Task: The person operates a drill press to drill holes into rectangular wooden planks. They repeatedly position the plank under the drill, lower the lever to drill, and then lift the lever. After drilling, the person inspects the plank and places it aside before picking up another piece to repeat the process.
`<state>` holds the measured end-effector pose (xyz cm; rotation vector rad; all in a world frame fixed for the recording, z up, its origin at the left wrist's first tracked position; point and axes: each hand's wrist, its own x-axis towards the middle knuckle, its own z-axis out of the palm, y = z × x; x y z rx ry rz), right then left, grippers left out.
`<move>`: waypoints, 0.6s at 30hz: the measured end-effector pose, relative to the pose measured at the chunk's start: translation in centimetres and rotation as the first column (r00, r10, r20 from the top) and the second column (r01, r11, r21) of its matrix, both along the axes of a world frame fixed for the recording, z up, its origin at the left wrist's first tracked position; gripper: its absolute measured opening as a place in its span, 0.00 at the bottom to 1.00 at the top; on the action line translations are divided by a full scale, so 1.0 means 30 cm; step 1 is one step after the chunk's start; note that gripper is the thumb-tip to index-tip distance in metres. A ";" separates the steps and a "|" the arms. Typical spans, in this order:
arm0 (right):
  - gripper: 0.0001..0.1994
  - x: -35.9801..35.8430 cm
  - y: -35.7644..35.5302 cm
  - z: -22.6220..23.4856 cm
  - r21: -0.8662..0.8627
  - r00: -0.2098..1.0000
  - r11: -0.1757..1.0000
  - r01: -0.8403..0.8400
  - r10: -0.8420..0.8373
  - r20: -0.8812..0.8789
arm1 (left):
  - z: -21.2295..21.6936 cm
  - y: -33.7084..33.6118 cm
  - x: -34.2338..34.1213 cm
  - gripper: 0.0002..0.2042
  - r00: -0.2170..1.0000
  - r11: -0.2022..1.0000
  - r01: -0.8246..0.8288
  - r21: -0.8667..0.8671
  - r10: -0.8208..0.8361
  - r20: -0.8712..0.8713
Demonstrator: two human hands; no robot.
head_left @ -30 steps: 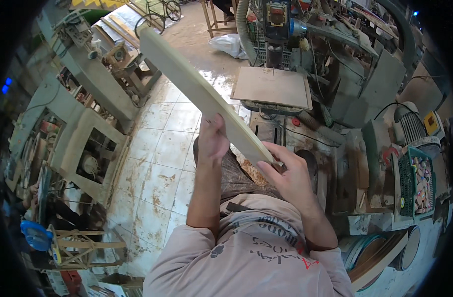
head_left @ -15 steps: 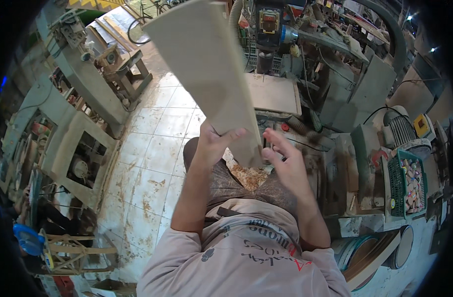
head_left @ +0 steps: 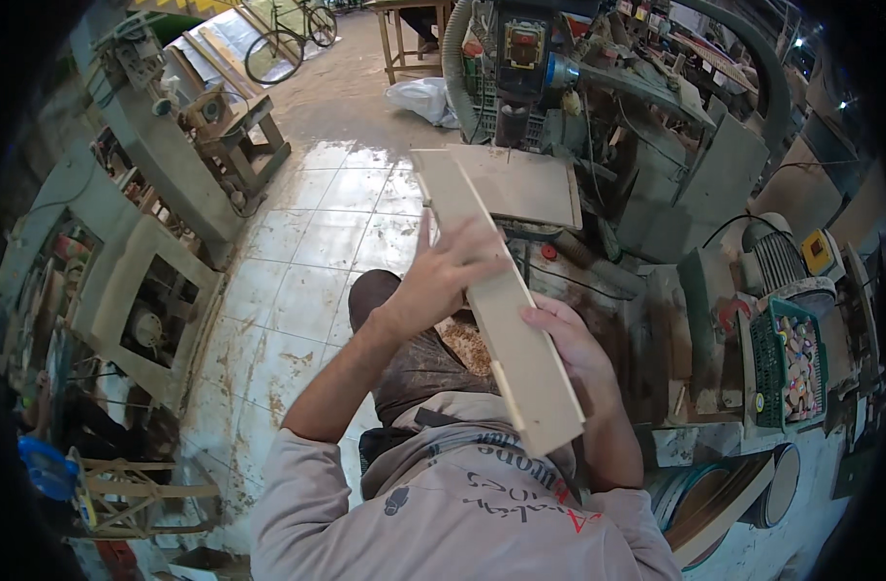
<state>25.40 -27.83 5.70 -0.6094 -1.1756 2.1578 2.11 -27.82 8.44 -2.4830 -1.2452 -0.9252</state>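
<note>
A long, narrow, pale wooden board (head_left: 525, 344) slants across in front of my torso, its near end over my shirt. My right hand (head_left: 574, 344) grips its right edge, thumb on the upper face and the other fingers mostly hidden beneath. Across the upper half of the board lies my left hand (head_left: 438, 281), fingers stretched out and apart, partly smeared by motion. One finger sticks up beside the board's left edge. Wood shavings (head_left: 470, 349) show below the board, between my legs.
Ahead stands a machine (head_left: 522, 58) above a flat worktable (head_left: 520, 184). To the right are a motor (head_left: 782, 257) and a green crate (head_left: 767, 373) of small pieces. A machine with a square opening (head_left: 157, 310) stands left, beside dusty floor tiles (head_left: 288, 300).
The board has swung down from its raised, upright position, and its near end now reaches my shirt. My left hand has moved onto its face; my right hand has taken hold of its edge.
</note>
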 end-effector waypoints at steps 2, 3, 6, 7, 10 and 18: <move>0.18 -0.033 0.015 -0.038 0.038 0.999 0.998 0.040 -0.040 0.000 | -0.049 0.025 0.007 0.24 0.949 0.962 -0.267 -0.051 0.271 0.160; 0.18 -0.047 0.022 -0.053 0.063 0.998 0.996 0.059 -0.059 0.013 | -0.113 0.042 -0.003 0.24 0.817 0.952 -0.140 -0.272 0.266 0.512; 0.18 -0.095 0.054 -0.143 0.102 0.994 0.989 0.105 -0.108 0.024 | -0.237 0.031 -0.012 0.25 0.168 0.728 0.414 -0.547 0.529 0.832; 0.18 -0.106 0.058 -0.174 0.104 0.991 0.987 0.122 -0.126 0.033 | -0.213 -0.003 0.008 0.24 0.139 0.593 0.527 -0.608 0.646 0.750; 0.18 -0.141 0.075 -0.248 0.109 0.988 0.982 0.152 -0.155 0.023 | -0.267 -0.010 0.031 0.24 0.237 0.481 0.620 -0.619 0.638 0.733; 0.17 -0.056 0.325 -0.138 0.248 0.877 0.954 0.170 -0.261 0.403 | -0.368 0.084 -0.021 0.22 0.248 0.529 0.651 -0.544 0.529 0.811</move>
